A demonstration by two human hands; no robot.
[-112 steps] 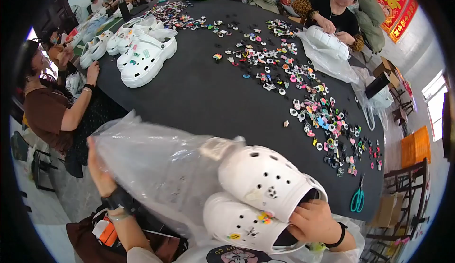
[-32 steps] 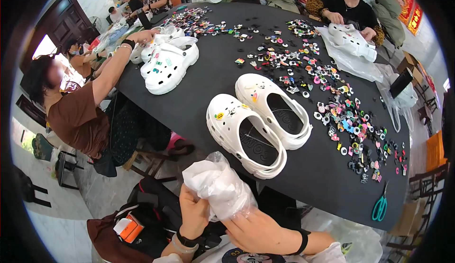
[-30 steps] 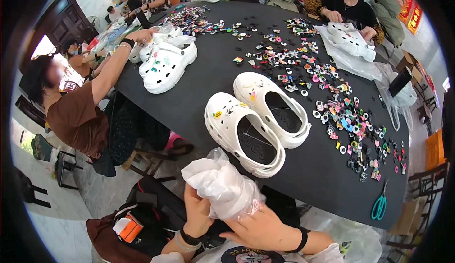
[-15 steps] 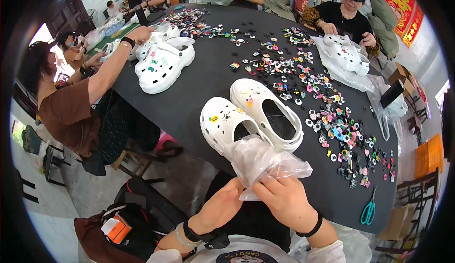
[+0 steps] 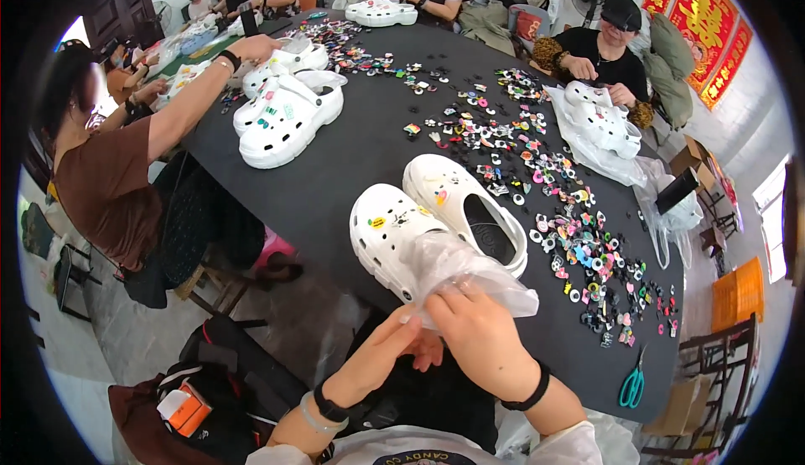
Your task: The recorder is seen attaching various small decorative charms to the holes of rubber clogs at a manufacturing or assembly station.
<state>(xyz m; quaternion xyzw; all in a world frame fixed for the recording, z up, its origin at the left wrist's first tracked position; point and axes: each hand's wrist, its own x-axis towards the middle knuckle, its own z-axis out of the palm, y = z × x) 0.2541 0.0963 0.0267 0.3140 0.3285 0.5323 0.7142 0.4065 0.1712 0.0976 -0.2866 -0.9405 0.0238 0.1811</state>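
Observation:
A pair of white clogs lies in front of me on the black table. The left clog [image 5: 375, 243] has its heel end inside a clear plastic bag [image 5: 453, 268], while the right clog [image 5: 439, 187] beside it is mostly uncovered. Small colourful charms sit on both toes. My left hand [image 5: 387, 341] pinches the bag's near edge between thumb and fingers. My right hand [image 5: 474, 324] is closed on the bag just to the right, its fingertips partly hidden in the film.
Loose shoe charms [image 5: 587, 251] spread over the table's right side. Teal-handled scissors [image 5: 631, 385] lie near the right edge. Other white clogs [image 5: 285, 121] stand at the left, where a person in brown [image 5: 109, 188] reaches. Across the table a person [image 5: 597, 54] handles another pair.
The bag's near edge has been drawn left and my left hand has shifted with it. My view has tilted slightly. The far person's white clogs now rest on the table.

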